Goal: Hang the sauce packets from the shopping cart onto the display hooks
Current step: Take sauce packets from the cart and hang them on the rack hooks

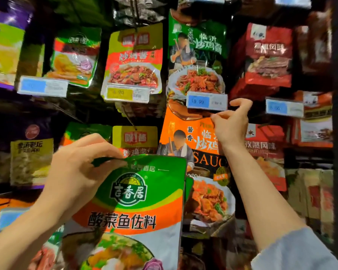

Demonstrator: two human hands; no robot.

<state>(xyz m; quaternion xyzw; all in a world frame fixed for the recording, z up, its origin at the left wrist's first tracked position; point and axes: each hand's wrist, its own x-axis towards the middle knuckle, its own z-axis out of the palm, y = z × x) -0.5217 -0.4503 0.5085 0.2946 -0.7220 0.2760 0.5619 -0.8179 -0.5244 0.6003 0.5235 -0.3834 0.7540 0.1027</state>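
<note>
Two hands working at a hanging display, left hand [76,168] pinching the top of a green sauce packet [133,207] held low in front, right hand [230,123] pinching the orange sauce packet's [185,137] top corner, seemingly at its hook, just under a blue price tag [206,102], neighbouring packets crowding all around.

The blue price tag [206,102] hangs just above the right hand [231,124], capping the orange packet [187,139]. The green packet [137,201] (gripped by the left hand [76,168]) blocks the lower middle. Hanging packets crowd both sides.
</note>
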